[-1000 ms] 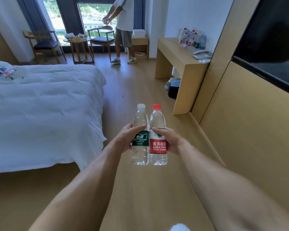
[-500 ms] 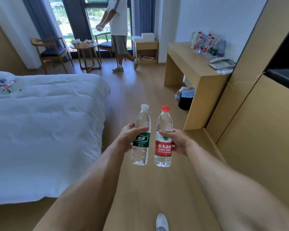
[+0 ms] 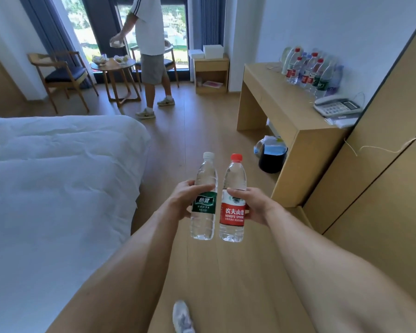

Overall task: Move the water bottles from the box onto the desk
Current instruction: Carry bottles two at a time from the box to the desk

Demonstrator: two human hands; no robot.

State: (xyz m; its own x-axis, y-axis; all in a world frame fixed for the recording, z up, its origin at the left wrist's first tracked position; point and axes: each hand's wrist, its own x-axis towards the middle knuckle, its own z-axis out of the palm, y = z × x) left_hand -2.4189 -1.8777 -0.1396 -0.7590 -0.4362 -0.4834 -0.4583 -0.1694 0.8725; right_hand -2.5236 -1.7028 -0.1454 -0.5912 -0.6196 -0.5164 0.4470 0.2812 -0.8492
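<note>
My left hand (image 3: 181, 200) grips a clear bottle with a green label and white cap (image 3: 204, 200), held upright over the wooden floor. Beside it, my right hand (image 3: 253, 206) grips a clear bottle with a red label and red cap (image 3: 233, 205), also upright. The two bottles stand side by side, nearly touching. The wooden desk (image 3: 274, 102) is ahead on the right, against the wall. Several water bottles (image 3: 309, 70) stand in a cluster at its back. The box is not in view.
A white bed (image 3: 58, 183) fills the left. A telephone (image 3: 336, 107) sits on the desk's near end, a black bin (image 3: 271, 157) under it. A person (image 3: 149, 51) stands by a round table (image 3: 114, 68) and chairs at the window. Wooden panels line the right.
I have walked forward; the desk and its bottles are closer and larger. The person by the window has stepped left. Both hands still hold their bottles the same way.
</note>
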